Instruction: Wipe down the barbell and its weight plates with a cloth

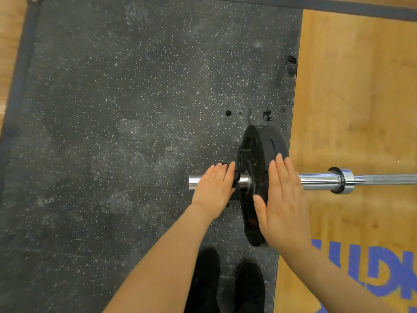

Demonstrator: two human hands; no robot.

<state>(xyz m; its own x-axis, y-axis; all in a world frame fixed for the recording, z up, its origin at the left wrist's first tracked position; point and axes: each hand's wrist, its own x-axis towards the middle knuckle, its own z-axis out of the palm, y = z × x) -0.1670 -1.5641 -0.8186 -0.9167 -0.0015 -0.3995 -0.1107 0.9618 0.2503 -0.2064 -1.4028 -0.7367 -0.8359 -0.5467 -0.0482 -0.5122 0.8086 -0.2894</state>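
**Both hands on the plate end of the barbell**

We see the left hand (214, 181) laid over the bare end of the barbell (320, 180), just outside the weight plate (259, 177). Its fingers curl down over a dark cloth (237, 179), so this grip is closed around the cloth and presses it against the steel sleeve where the sleeve meets the plate's hub. Only a small fold of cloth shows past the fingertips.

The right hand (284, 199) lies flat against the inner side of the plate, fingers straight and together, thumb spread toward the plate's face. This grip is open and pinches nothing; it only presses on the plate's black rubber.

The plate stands upright on its edge on the speckled black mat (112, 109), between the two hands. Beyond the right hand the bar runs out over the wooden floor (361, 98), with its collar (343, 180) near that hand. Below the hands we see two black shoes (228, 288) on the mat.
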